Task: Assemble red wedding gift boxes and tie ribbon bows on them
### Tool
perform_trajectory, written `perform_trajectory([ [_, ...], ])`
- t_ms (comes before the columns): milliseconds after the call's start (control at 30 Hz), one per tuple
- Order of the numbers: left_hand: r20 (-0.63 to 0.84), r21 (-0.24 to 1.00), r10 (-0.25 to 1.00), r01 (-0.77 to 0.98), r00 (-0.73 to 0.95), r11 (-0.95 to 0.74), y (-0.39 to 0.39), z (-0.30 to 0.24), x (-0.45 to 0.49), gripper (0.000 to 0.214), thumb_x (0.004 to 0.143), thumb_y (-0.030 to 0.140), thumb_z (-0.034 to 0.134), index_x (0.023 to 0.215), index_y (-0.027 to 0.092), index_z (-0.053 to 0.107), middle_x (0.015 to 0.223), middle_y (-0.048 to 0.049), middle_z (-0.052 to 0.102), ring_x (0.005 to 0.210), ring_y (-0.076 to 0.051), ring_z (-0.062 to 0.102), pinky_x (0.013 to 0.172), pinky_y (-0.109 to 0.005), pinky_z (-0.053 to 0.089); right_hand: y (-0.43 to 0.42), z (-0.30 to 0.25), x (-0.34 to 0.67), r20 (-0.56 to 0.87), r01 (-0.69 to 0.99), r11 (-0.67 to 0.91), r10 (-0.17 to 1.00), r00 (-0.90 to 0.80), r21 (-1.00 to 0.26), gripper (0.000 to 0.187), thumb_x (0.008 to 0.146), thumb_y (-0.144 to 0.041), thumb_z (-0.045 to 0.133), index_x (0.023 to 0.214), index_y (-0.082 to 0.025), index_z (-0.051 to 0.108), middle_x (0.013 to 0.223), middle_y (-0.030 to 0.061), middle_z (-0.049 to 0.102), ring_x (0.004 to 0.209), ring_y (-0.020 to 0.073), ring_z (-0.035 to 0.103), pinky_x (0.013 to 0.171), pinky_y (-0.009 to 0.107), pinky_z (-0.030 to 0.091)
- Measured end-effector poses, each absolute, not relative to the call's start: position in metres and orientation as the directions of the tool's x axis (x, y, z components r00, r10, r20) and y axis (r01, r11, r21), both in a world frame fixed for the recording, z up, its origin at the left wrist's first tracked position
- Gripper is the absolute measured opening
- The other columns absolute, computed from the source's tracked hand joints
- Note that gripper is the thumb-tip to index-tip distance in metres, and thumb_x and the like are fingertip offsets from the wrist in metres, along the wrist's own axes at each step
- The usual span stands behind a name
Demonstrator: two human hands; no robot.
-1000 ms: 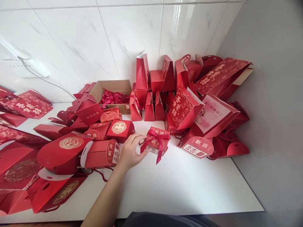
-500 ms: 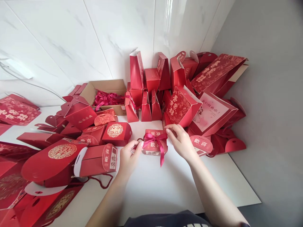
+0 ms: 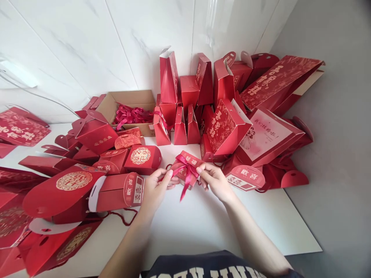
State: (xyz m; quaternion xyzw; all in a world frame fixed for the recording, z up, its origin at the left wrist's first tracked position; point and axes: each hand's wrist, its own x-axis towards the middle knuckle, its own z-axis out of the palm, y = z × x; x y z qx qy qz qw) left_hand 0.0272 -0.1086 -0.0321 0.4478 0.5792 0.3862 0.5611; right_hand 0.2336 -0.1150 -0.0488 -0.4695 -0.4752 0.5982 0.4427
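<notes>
A small red gift box tied with a pink ribbon bow is held tilted a little above the white table. My left hand pinches its left end with thumb and fingers. My right hand grips its right end, fingers curled around the box. One ribbon tail hangs down between my hands.
Piles of red paper boxes and bags crowd the back and right corner against the tiled wall. More red boxes lie at the left. An open cardboard box holds pink ribbons. The table's edge runs at the right, by a grey wall.
My right hand came in and took the box's right end. Both hands have raised the box off the table and tilted it. The view shifted slightly.
</notes>
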Motion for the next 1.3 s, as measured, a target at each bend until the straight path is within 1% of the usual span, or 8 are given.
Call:
perform_trajectory([
  [100,-0.265,0.96,0.964,0.094,0.014,0.263,-0.104,-0.037,0.021,0.034,0.081,0.051,0.067,0.081,0.017,0.061,0.08,-0.0055,0.075,0.078,-0.021,0.074,0.072,-0.032,0.062,-0.122,-0.048,0.225,-0.171,-0.095,-0.193,0.966,-0.196,-0.977,0.037,0.091,-0.054,0.054,0.076,-0.02,0.05,0.044,-0.0075,0.05,0.035,0.0081,0.043,0.039,0.02,0.035],
  [233,-0.252,0.967,0.968,0.034,0.011,0.252,-0.102,-0.041,0.019,0.033,0.083,0.05,0.066,0.077,0.018,0.058,0.076,-0.0032,0.074,0.071,-0.02,0.073,0.064,-0.03,0.061,-0.127,-0.04,0.225,-0.205,-0.123,-0.223,0.968,-0.146,-0.967,0.038,0.091,-0.056,0.053,0.078,-0.021,0.047,0.042,-0.007,0.054,0.032,0.0079,0.046,0.036,0.017,0.034],
  [367,-0.282,0.959,0.959,-0.032,0.018,0.282,-0.103,-0.039,0.02,0.034,0.081,0.049,0.068,0.076,0.018,0.056,0.07,-0.0023,0.072,0.067,-0.019,0.072,0.06,-0.026,0.058,-0.126,-0.037,0.232,-0.242,-0.142,-0.264,0.958,-0.153,-0.954,0.038,0.086,-0.055,0.061,0.079,-0.022,0.045,0.042,-0.007,0.057,0.031,0.0088,0.048,0.034,0.017,0.037],
  [433,-0.297,0.955,0.955,-0.019,0.026,0.297,-0.102,-0.037,0.021,0.035,0.079,0.049,0.071,0.078,0.017,0.058,0.069,-0.0027,0.072,0.065,-0.018,0.072,0.06,-0.025,0.058,-0.125,-0.038,0.234,-0.26,-0.127,-0.284,0.949,-0.178,-0.95,0.037,0.084,-0.054,0.065,0.082,-0.021,0.047,0.042,-0.0068,0.058,0.031,0.0089,0.049,0.033,0.016,0.037],
  [533,-0.292,0.956,0.956,0.049,0.025,0.291,-0.102,-0.036,0.021,0.034,0.076,0.047,0.074,0.084,0.015,0.064,0.069,-0.0034,0.072,0.063,-0.017,0.071,0.06,-0.024,0.057,-0.125,-0.041,0.235,-0.279,-0.085,-0.305,0.931,-0.235,-0.948,0.036,0.086,-0.054,0.062,0.086,-0.019,0.055,0.044,-0.0044,0.061,0.031,0.0088,0.052,0.033,0.015,0.037],
  [667,-0.285,0.958,0.957,0.057,0.053,0.282,-0.101,-0.037,0.021,0.033,0.078,0.047,0.073,0.083,0.015,0.066,0.07,-0.0031,0.071,0.064,-0.016,0.07,0.061,-0.023,0.057,-0.124,-0.042,0.237,-0.277,-0.073,-0.308,0.919,-0.281,-0.949,0.039,0.089,-0.055,0.057,0.079,-0.017,0.058,0.049,-0.0008,0.065,0.035,0.0085,0.056,0.036,0.015,0.038],
  [900,-0.301,0.952,0.947,-0.019,0.111,0.305,-0.101,-0.042,0.021,0.033,0.082,0.048,0.068,0.076,0.016,0.061,0.069,-0.0005,0.069,0.064,-0.012,0.068,0.061,-0.02,0.054,-0.12,-0.043,0.24,-0.296,-0.108,-0.325,0.929,-0.222,-0.94,0.04,0.088,-0.057,0.058,0.076,-0.019,0.05,0.046,-0.0025,0.063,0.034,0.0096,0.056,0.034,0.015,0.038],
  [1300,-0.258,0.963,0.952,-0.031,0.167,0.267,-0.098,-0.047,0.018,0.029,0.086,0.043,0.065,0.077,0.015,0.059,0.074,-0.0025,0.071,0.067,-0.014,0.07,0.066,-0.024,0.056,-0.118,-0.045,0.241,-0.312,-0.122,-0.343,0.924,-0.219,-0.931,0.04,0.088,-0.056,0.058,0.075,-0.02,0.047,0.044,-0.0028,0.062,0.032,0.0088,0.053,0.034,0.015,0.037],
])
